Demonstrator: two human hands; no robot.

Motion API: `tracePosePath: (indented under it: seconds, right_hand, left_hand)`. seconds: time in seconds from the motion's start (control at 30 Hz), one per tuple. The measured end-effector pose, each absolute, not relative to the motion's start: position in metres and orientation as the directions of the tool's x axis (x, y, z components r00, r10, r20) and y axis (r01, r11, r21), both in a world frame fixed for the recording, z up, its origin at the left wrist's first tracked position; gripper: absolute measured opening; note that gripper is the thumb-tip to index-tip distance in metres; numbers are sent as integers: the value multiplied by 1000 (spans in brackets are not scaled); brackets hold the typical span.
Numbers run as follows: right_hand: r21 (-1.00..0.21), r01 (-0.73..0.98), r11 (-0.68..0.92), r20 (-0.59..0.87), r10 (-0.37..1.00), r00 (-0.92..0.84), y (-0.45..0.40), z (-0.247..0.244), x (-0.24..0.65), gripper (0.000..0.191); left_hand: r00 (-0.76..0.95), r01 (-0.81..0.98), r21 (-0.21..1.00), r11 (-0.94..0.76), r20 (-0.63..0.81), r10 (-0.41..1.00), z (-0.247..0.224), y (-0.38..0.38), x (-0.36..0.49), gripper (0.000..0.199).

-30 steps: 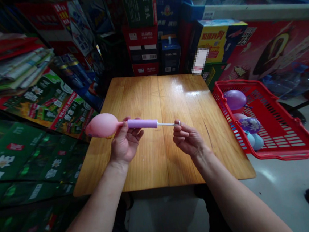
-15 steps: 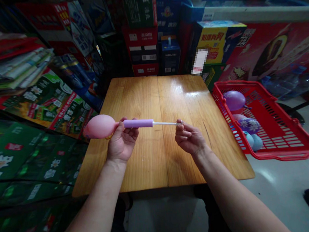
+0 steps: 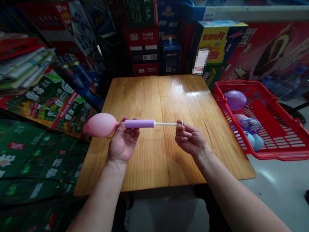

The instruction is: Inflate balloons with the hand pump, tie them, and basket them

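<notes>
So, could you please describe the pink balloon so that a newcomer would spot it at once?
Find the wooden table; just above its left edge, the left hand holds a purple hand pump. The pink balloon sits on that pump's left end, partly inflated, unlike the balloons lying loose in the red basket.

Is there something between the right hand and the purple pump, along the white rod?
Nothing visible. The right hand pinches the end of the white rod, which runs bare to the purple pump.
</notes>
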State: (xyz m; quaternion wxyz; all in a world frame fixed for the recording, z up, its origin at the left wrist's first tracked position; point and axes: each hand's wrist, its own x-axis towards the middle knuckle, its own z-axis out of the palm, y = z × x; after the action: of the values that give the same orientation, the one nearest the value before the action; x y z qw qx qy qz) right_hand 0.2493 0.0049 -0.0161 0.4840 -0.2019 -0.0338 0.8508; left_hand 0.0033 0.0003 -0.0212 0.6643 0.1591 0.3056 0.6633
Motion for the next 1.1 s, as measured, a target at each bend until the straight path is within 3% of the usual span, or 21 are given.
tracePosePath:
  seconds: [0.27,0.53,0.73,0.97,1.1]
  right_hand:
    - [-235,-769,-595,-349,790,-505,-3,-35,225,9]
    - [-232,-822,-521,-344,834,-431,5,-17,251,5]
    - [-239,-779,-579,-357,799,-484,-3,-29,235,11]
    - [-258,-759,-598,-344,791,-507,1,-24,246,9]
    - [-270,-803,-531,-346,832,-434,5,-19,254,5]
  left_hand:
    - [64,-733,651,198,-223,973,-30,-10,24,30]
    - [-85,-748,661,59,-184,979,-24,1,4,25]
    - [63,-737,643,208,-241,968,-30,-15,29,29]
    - [-1,-762,623,178,-275,961,-29,-2,18,23]
    - [-72,-742,665,84,-204,976,-29,0,8,26]
